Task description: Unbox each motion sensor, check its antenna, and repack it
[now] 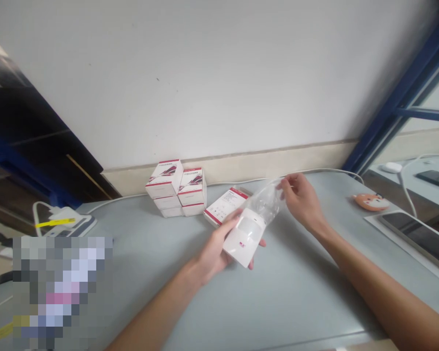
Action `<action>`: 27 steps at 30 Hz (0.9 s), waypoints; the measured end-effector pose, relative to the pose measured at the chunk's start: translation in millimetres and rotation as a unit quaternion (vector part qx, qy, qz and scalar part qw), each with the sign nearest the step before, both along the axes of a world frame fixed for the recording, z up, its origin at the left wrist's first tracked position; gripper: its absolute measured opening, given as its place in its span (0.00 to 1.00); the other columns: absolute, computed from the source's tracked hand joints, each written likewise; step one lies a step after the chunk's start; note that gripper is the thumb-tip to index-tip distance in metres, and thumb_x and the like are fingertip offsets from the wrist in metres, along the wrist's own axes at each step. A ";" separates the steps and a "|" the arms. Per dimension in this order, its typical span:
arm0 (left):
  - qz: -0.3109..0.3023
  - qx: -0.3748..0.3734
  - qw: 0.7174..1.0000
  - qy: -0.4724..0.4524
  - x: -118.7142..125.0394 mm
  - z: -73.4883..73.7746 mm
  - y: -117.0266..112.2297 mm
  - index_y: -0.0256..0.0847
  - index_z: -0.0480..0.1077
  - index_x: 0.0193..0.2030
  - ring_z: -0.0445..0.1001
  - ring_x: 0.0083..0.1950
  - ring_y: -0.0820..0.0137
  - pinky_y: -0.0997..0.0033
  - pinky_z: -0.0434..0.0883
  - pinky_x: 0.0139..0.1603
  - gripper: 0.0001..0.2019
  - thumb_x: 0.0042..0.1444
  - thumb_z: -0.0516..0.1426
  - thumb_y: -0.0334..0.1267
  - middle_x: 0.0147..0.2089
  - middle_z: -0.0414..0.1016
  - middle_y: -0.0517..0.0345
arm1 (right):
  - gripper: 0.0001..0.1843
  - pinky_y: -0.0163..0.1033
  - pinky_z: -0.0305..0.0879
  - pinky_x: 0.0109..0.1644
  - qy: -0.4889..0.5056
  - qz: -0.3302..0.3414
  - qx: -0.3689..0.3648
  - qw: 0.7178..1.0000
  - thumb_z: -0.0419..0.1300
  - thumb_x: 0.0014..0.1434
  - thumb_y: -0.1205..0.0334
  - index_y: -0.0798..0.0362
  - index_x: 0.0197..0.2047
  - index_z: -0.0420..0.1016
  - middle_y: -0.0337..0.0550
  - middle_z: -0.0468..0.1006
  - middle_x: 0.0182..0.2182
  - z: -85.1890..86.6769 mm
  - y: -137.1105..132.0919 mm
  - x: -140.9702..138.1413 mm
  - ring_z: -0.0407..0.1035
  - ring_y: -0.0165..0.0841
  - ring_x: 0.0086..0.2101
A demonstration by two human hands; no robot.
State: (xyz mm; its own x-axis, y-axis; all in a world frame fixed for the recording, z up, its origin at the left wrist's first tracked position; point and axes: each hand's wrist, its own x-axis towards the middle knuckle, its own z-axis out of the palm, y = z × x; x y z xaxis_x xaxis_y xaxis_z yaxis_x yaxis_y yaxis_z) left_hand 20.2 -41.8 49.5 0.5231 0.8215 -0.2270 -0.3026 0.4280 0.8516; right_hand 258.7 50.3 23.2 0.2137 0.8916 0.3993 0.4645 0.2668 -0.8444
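One clear bag point(270, 200), in right hand point(300, 201), white device point(244, 240) at least partly inside

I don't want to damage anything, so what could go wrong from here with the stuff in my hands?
The white device might slip from your left hand if your right hand tugs hard on the clear bag at its top end. The thin bag could also tear where you pinch it. And the flat box lies close behind your left hand, so a sudden jerk might knock it.
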 end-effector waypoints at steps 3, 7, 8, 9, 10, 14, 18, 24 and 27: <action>-0.005 0.010 1.000 0.006 -0.9 0.3 0.0 0.47 0.49 0.79 0.78 0.24 0.64 0.64 0.74 0.28 0.30 0.74 0.46 0.48 0.45 0.83 0.43 | 0.15 0.42 0.68 0.36 0.024 0.032 0.013 0.999 0.56 0.71 0.44 0.46 0.43 0.65 0.42 0.81 0.37 3.0 -3.4 -2.5 0.73 0.35 0.30; 0.002 0.035 0.999 0.020 -3.7 -2.0 -1.2 0.50 0.49 0.79 0.80 0.28 0.63 0.62 0.76 0.30 0.31 0.73 0.49 0.53 0.48 0.83 0.43 | 0.25 0.47 0.77 0.48 0.141 0.037 -0.027 0.989 0.59 0.67 0.36 0.44 0.57 0.63 0.49 0.76 0.55 7.9 -6.5 -6.8 0.78 0.40 0.45; 0.011 0.045 0.999 0.025 -3.9 -1.7 -1.8 0.51 0.49 0.79 0.80 0.29 0.63 0.62 0.76 0.31 0.32 0.73 0.50 0.54 0.49 0.82 0.43 | 0.29 0.48 0.78 0.51 0.184 0.039 -0.061 0.980 0.60 0.66 0.35 0.42 0.60 0.60 0.51 0.72 0.59 8.3 -7.2 -8.2 0.77 0.42 0.49; 0.021 0.054 0.998 0.030 -3.9 -0.9 -2.5 0.52 0.49 0.78 0.81 0.31 0.62 0.62 0.77 0.32 0.33 0.72 0.52 0.56 0.50 0.82 0.43 | 0.32 0.48 0.78 0.53 0.223 0.045 -0.100 0.968 0.61 0.65 0.33 0.41 0.62 0.57 0.52 0.69 0.62 8.4 -7.9 -9.8 0.77 0.43 0.52; 0.032 0.063 0.997 0.036 -3.6 0.3 -3.3 0.52 0.49 0.78 0.82 0.33 0.61 0.62 0.77 0.32 0.34 0.71 0.53 0.57 0.52 0.82 0.43 | 0.35 0.49 0.79 0.54 0.256 0.055 -0.142 0.955 0.62 0.64 0.32 0.41 0.63 0.55 0.53 0.67 0.63 8.3 -8.9 -11.4 0.77 0.44 0.53; 0.073 0.088 0.991 0.063 -2.7 5.3 -5.7 0.49 0.53 0.74 0.83 0.37 0.59 0.62 0.77 0.33 0.33 0.69 0.55 0.59 0.53 0.82 0.42 | 0.34 0.48 0.81 0.48 0.280 0.142 -0.285 0.906 0.64 0.62 0.33 0.45 0.60 0.60 0.56 0.69 0.60 10.3 -18.1 -17.5 0.79 0.45 0.48; 0.089 0.102 0.986 0.093 -6.0 2.6 -3.7 0.48 0.53 0.72 0.81 0.29 0.64 0.61 0.77 0.35 0.31 0.70 0.53 0.59 0.49 0.83 0.46 | 0.27 0.41 0.76 0.40 0.243 0.351 -0.372 0.824 0.60 0.67 0.35 0.49 0.54 0.73 0.50 0.77 0.46 19.2 -34.6 -24.3 0.76 0.38 0.38; 0.097 0.118 0.982 0.110 -10.9 -3.8 0.1 0.48 0.51 0.70 0.80 0.29 0.65 0.65 0.76 0.33 0.31 0.69 0.54 0.59 0.41 0.82 0.54 | 0.28 0.37 0.70 0.42 0.274 0.442 -0.366 0.772 0.60 0.69 0.36 0.53 0.56 0.79 0.48 0.79 0.44 17.6 -44.8 -34.3 0.72 0.34 0.39; 0.108 0.114 0.976 0.148 -12.0 -2.5 -0.9 0.49 0.53 0.65 0.80 0.30 0.65 0.67 0.75 0.32 0.29 0.67 0.56 0.61 0.39 0.80 0.57 | 0.26 0.38 0.69 0.46 0.284 0.452 -0.349 0.770 0.63 0.68 0.38 0.51 0.55 0.81 0.48 0.80 0.46 8.8 -42.6 -35.3 0.72 0.33 0.41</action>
